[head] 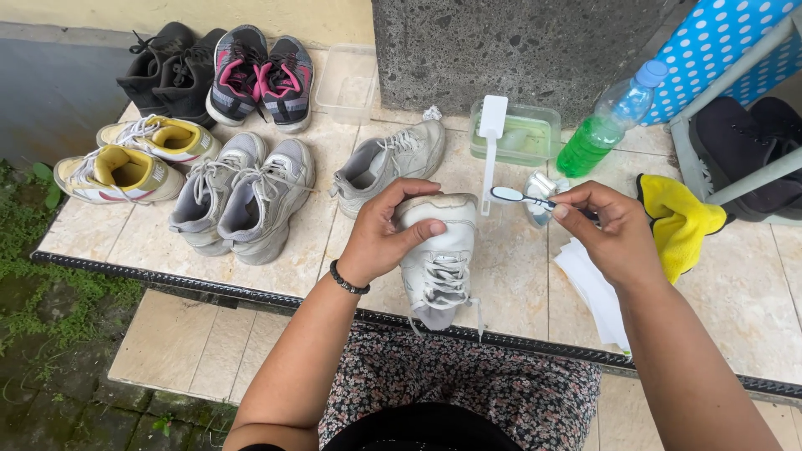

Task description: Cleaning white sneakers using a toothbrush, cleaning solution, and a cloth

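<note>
My left hand (386,235) clamps a white sneaker (438,255) over the tiled ledge's (518,276) front edge, my right hand (608,230) pinching a toothbrush (520,197) above open tile beside it.

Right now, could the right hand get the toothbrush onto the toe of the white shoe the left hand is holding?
Probably yes. The right hand holds the toothbrush with its head just beside the white shoe, and nothing lies between them. The left hand grips the toe's other side.
</note>
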